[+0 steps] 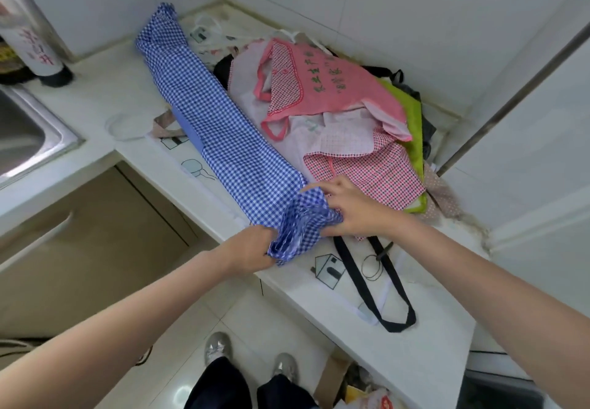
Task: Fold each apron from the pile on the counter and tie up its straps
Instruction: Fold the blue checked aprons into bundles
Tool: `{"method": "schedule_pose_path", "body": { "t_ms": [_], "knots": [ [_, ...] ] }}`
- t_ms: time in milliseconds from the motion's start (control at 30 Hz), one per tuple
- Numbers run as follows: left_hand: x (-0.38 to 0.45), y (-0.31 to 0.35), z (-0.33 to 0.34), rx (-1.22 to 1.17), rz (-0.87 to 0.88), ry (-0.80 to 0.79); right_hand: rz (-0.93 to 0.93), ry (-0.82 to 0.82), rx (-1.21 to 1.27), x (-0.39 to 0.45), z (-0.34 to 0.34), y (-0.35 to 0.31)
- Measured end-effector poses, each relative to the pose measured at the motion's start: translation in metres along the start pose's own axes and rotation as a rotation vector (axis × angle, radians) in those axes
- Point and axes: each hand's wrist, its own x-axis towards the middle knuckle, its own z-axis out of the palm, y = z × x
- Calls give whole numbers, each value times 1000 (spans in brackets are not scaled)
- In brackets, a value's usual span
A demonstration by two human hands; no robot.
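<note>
We see the blue checked apron (204, 115) folded into a long strip, running diagonally away across the worktop (105, 96). Our left hand (252, 249) and right hand (354, 214) grip its bunched near end.

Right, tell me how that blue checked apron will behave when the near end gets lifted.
Probably floppy: the blue checked apron bunches into soft pleats where the left hand and right hand grip it. Likely light, being thin cloth. Its long folded strip on the counter would likely sag and unfold unless supported.

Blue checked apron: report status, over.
Left hand and right hand both grip near end of blue checked apron, folded into a long strip. Straps untied. Apron pile alongside, right.
</note>
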Motion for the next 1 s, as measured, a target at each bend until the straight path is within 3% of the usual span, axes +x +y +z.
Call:
{"method": "schedule_pose_path", "body": {
  "t_ms": [133, 200, 300, 367, 500, 633, 767, 933, 1000],
  "knots": [
    [-6, 15, -1, 85, 71, -155, -28, -237, -334, -2, 14, 4],
    [-6, 17, 4, -131, -15, -183, 100, -248, -177, -3, 20, 13],
    [-6, 6, 9, -720, -190, -227, 267, -250, 147, 1, 27, 20],
    [-8, 1, 11, -962, -295, -254, 355, -222, 281, 2, 33, 17],
    [-15, -13, 10, -1178, -418, -206, 437, -170, 410, 5, 42, 12],
    [-19, -21, 12, -1246, -380, -52, 458, -156, 386, 7, 46, 12],
    [-13, -15, 10, -983, -396, 185, 461, -174, 339, 10, 43, 8],
    [-12, -8, 9, 81, -293, 288, 518, -194, 299, 14, 49, 8],
    [-14, -6, 17, 369, -51, 477, 546, -179, 229, 16, 56, 8]
  ]
}}
